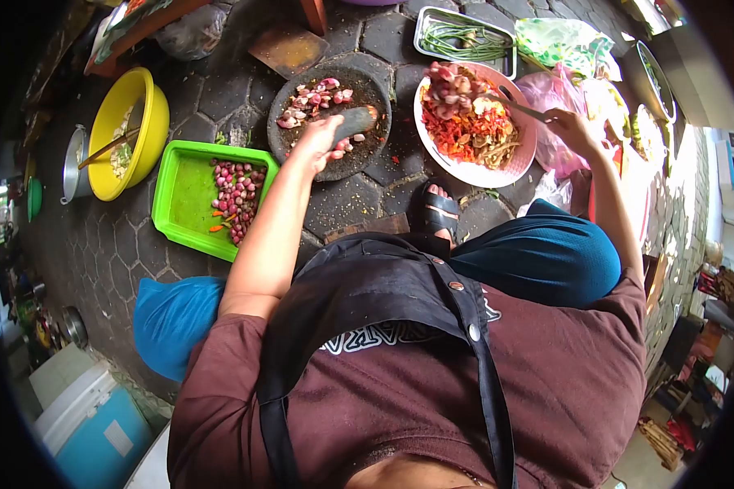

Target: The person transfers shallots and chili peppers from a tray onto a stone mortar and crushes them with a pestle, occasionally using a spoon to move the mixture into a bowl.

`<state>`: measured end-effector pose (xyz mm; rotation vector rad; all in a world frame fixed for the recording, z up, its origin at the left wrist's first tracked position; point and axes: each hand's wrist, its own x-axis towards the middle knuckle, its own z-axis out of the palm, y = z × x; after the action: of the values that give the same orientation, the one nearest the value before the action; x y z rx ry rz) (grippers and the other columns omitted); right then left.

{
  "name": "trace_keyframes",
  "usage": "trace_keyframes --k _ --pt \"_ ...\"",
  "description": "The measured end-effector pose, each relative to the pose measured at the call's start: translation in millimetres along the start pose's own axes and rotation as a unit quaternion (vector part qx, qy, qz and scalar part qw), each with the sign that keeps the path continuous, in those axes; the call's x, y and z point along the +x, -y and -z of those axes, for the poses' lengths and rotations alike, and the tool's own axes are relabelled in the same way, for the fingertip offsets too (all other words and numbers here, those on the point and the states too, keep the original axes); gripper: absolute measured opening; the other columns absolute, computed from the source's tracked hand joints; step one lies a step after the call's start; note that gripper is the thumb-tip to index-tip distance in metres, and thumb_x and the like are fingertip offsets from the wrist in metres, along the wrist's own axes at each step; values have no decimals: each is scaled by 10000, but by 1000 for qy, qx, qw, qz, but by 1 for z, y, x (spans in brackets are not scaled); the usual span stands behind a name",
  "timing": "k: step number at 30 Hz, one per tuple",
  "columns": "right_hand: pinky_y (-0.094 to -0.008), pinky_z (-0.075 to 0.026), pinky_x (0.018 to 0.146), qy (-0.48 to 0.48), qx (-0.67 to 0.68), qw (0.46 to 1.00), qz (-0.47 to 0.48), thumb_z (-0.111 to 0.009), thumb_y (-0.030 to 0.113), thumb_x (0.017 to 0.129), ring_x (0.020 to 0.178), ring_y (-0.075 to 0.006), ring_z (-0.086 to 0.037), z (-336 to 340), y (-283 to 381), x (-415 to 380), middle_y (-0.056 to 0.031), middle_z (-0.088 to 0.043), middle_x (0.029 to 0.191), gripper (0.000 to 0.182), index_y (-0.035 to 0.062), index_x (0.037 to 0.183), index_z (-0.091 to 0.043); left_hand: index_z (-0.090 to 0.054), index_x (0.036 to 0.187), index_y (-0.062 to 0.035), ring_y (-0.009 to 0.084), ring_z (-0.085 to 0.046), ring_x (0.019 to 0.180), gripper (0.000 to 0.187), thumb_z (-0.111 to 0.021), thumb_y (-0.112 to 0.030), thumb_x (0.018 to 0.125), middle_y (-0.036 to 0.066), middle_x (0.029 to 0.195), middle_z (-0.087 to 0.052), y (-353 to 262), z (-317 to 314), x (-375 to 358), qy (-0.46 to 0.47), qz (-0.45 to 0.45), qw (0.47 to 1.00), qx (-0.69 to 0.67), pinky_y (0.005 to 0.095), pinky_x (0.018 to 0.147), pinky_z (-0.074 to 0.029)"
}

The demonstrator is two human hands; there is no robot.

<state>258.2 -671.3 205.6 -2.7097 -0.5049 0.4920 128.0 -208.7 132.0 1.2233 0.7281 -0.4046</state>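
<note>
- Mortar [289, 102] on paving: cut shallots, pestle [352, 122] lying in it.
- Pink bowl [510, 167]: chillies, shallots.
- Green tray [186, 191]: shallots.
- Yellow bowl [151, 102]: spoon.
- Left hand [318, 138] closed around pestle.
- Right hand [569, 126] pinches a utensil at pink bowl rim.

Grey stone pestle [352, 122] tilted in mortar [289, 98] among pink shallot pieces [314, 96].
</note>
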Motion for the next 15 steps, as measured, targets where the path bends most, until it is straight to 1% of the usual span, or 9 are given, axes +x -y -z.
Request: trace_keyframes --k 1,2,3,5,9,11,13,14,15 --pt "-336 -462 614 -93 -77 991 54 -555 220 843 650 -222 -599 -1 -7 -8 -102 -631 769 210 140 1018 -639 -527 986 -22 78 -448 473 231 -507 -234 894 38 674 -511 3 -12 1 13 5 1000 8 206 358 -375" --pt "-378 -467 662 -133 -135 979 75 -538 174 836 740 -281 -603 -2 -14 -16 -106 -625 840 208 159 1025 -624 -527 973 -16 79 -450 474 238 -512 -239 891 45 677 -520 6 -23 3 27 0 999 17 209 359 -375" --pt "-378 -467 662 -133 -134 979 72 -538 174 836 740 -281 -603 -2 -13 -22 -106 -625 840 208 159 1025 -624 -524 958 -8 81 -456 477 250 -517 -247 886 48 672 -522 9 -33 6 26 6 999 21 214 358 -375" --pt "-379 -470 689 -170 -279 944 38 -535 178 844 790 -261 -603 -1 -11 -35 -63 -620 876 208 182 1038 -610 -526 943 -3 84 -457 472 255 -515 -252 885 49 649 -513 16 -50 11 19 10 999 43 220 357 -377" --pt "-374 -475 706 -205 -345 916 8 -497 215 869 835 -243 -608 8 -9 -47 -26 -623 918 211 237 1050 -604 -524 919 0 91 -451 457 263 -520 -259 869 51 622 -503 17 -59 8 25 13 998 47 228 363 -385" --pt "-392 -479 691 -223 -315 923 16 -502 237 870 821 -263 -614 10 -14 -44 -25 -636 931 193 237 1027 -614 -522 911 -4 91 -451 459 267 -525 -267 861 48 624 -502 17 -52 9 20 11 999 39 230 365 -385" --pt "-410 -481 668 -202 -204 956 -67 -515 264 863 768 -280 -625 9 -8 -35 -59 -654 885 196 231 1021 -626 -520 911 -7 94 -453 460 266 -520 -269 863 45 623 -501 16 -38 8 -20 6 1000 19 231 364 -382" --pt "-415 -479 648 -147 -162 969 -113 -529 284 846 711 -287 -628 10 -15 -20 -101 -654 800 221 211 1027 -633 -520 896 0 99 -455 461 265 -506 -263 871 46 620 -499 14 -28 6 -33 1 999 11 233 357 -374" --pt "-393 -478 652 -151 -49 986 -50 -528 284 835 706 -270 -632 -11 -70 12 -113 -646 755 236 201 1024 -642 -520 896 0 99 -455 461 265 -506 -263 871 46 620 -499 14 -15 4 -47 -4 999 8 233 357 -374"
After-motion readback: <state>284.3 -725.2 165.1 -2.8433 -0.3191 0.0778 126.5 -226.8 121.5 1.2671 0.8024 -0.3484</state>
